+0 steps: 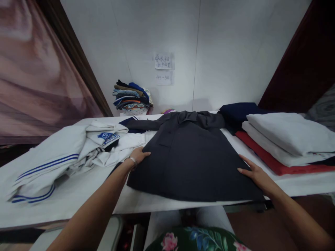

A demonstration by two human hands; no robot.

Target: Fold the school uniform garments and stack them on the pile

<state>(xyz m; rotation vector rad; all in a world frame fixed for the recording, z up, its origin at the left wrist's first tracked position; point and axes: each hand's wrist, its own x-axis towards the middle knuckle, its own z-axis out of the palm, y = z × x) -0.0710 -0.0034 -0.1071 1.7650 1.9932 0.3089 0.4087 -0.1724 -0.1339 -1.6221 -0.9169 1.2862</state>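
A dark grey long-sleeved coat (193, 160) lies spread on the white table, its collar away from me and its hem along the near edge. My left hand (138, 156), with a bracelet at the wrist, is closed at the coat's left edge, fingertips over the cloth. On the opposite side, my right hand (253, 171) touches the right edge, thumb and forefinger stretched apart. Both sleeves reach outward near the collar, the right one bunched up. Left of the coat is a heap of white clothing (65, 139) with blue stripes and blue lettering.
Folded white garments (285, 134) are stacked over a red one (272, 162) at the right, beside a folded navy garment (240, 111). A pile of folded clothes (132, 97) stands against the back wall. Handwritten paper signs (164, 69) hang there. A pink curtain (39, 69) drapes at the left.
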